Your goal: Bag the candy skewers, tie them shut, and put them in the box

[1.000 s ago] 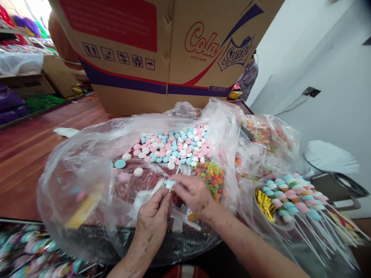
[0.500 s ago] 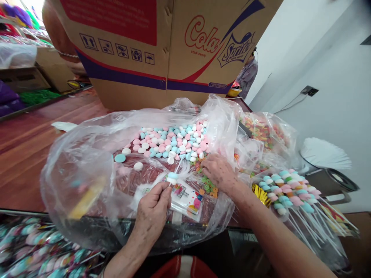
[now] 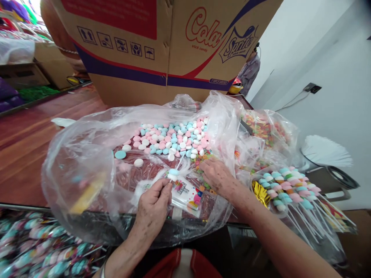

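My left hand (image 3: 153, 200) pinches a thin white stick (image 3: 181, 161) that carries a blue candy and a white candy (image 3: 173, 173). My right hand (image 3: 216, 173) is down in a small pile of coloured gummy rings (image 3: 208, 186), fingers bent together; their tips are partly hidden. Beyond both hands, pink, blue and white round candies (image 3: 174, 139) lie heaped on a clear plastic bag (image 3: 87, 127). Under the held stick lies a packet of printed clear wrappers (image 3: 185, 195).
Finished candy sticks (image 3: 292, 189) lie at the right beside gold ties (image 3: 261, 193). A bag of gummies (image 3: 269, 127) and a bundle of white sticks (image 3: 327, 150) are behind. A large cardboard box (image 3: 130, 88) stands across the back. Wrapped candy sticks (image 3: 43, 247) fill the lower left.
My right hand has shifted slightly left within the gummy rings. My left hand still holds the stick at nearly the same spot. The view has tilted a little.
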Demonstrator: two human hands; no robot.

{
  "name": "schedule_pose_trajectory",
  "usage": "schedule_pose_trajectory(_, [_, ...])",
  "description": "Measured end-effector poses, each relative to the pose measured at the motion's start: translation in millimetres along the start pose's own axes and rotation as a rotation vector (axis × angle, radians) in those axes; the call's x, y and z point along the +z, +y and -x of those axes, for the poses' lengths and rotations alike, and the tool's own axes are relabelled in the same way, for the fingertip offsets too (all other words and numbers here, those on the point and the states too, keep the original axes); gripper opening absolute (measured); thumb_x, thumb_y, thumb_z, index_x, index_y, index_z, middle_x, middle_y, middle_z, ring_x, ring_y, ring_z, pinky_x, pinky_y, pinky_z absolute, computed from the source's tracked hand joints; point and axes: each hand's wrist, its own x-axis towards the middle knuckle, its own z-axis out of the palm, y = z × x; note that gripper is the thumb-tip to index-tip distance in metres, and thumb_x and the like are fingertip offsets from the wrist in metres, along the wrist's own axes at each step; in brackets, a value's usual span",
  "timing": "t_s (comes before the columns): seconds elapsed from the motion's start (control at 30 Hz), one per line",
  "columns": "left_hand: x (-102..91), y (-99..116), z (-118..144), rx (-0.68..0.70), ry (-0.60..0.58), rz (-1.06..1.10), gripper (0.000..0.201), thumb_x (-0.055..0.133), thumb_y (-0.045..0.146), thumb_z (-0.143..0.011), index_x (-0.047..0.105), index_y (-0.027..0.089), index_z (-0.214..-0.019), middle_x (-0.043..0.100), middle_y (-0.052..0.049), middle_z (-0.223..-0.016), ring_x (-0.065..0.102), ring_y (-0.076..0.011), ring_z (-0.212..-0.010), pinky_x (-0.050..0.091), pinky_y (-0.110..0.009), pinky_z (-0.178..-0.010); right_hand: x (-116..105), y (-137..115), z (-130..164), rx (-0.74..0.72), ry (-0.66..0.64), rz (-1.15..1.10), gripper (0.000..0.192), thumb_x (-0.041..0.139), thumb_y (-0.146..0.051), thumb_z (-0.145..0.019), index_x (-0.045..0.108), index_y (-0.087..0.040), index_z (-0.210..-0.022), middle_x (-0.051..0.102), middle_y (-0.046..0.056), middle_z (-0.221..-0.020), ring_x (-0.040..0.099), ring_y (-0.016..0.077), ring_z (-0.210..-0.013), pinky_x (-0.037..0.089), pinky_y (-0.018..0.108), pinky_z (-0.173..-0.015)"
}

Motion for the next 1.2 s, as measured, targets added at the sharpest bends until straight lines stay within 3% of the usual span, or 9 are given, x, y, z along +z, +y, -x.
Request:
schedule_pose_trajectory(0.17, [1.1,4,0,-0.003,-0.015,0.000,0.025,0.053,0.041,-0.089,0.060,0.019,-0.079,0.043,0.008,-0.053,0.034,-0.0099,-0.046,0.027,-0.022,-0.045,-7,11,-8,0.116,0.080,-0.147,0.014,0.048,-0.011,-0.087,0.060,-0.017,-0.090,0.063,0.007,-0.090,0.055,0.0201,-0.085,0.041,0.030,-0.078])
schedule_pose_trajectory(0.3, [1.2,2,2,-0.012,-0.009,0.004,0.025,0.053,0.041,-0.090,0.060,0.020,-0.079,0.044,0.008,-0.054,0.033,-0.0092,-0.046,0.027,-0.022,-0.044,-8,13,-15,0.120,0.086,-0.281,0.013,0.050,-0.012,-0.084,0.060,-0.019,-0.088,0.063,0.004,-0.089,0.056,0.0181,-0.081,0.041,0.029,-0.075])
schedule_pose_trajectory(0.53, [-0.7,1,1,-0.019,-0.026,-0.009,0.025,0.053,0.042,-0.090,0.059,0.021,-0.078,0.044,0.008,-0.054,0.035,-0.0091,-0.046,0.027,-0.021,-0.043,-11,16,-17,0.190,0.150,-0.531,0.009,0.050,-0.020,-0.084,0.058,-0.020,-0.086,0.058,-0.003,-0.070,0.053,0.0123,-0.062,0.039,0.022,-0.059])
schedule_pose_trajectory(0.67, [-0.1,3,1,-0.020,-0.017,-0.013,0.026,0.052,0.042,-0.090,0.059,0.021,-0.077,0.043,0.008,-0.054,0.035,-0.0095,-0.046,0.028,-0.021,-0.043,-2,14,-17,0.199,0.152,-0.619,0.011,0.047,-0.023,-0.087,0.057,-0.021,-0.093,0.060,-0.004,-0.068,0.056,0.0121,-0.059,0.042,0.021,-0.055])
schedule_pose_trajectory(0.77, [0.2,3,1,-0.020,-0.016,-0.001,0.025,0.053,0.042,-0.089,0.059,0.021,-0.077,0.042,0.008,-0.053,0.034,-0.0094,-0.045,0.028,-0.021,-0.042,9,5,-22,0.185,0.165,-0.614,0.015,0.046,-0.022,-0.088,0.057,-0.021,-0.097,0.064,-0.002,-0.075,0.060,0.0140,-0.064,0.045,0.024,-0.060])
schedule_pose_trajectory(0.93, [-0.1,-1,1,-0.031,-0.024,0.018,0.024,0.053,0.042,-0.090,0.061,0.021,-0.082,0.045,0.008,-0.055,0.035,-0.0091,-0.045,0.028,-0.020,-0.042,13,-2,-31,0.118,0.191,-0.516,0.013,0.052,-0.013,-0.079,0.062,-0.020,-0.084,0.065,0.006,-0.090,0.058,0.0219,-0.091,0.042,0.035,-0.087])
schedule_pose_trajectory(1.2, [-0.3,-2,3,-0.026,-0.025,0.018,0.024,0.053,0.043,-0.090,0.062,0.021,-0.084,0.046,0.007,-0.055,0.036,-0.0093,-0.045,0.028,-0.020,-0.041,7,4,-32,0.120,0.199,-0.553,0.017,0.052,-0.009,-0.070,0.061,-0.020,-0.078,0.062,0.005,-0.085,0.055,0.0224,-0.087,0.041,0.037,-0.086])
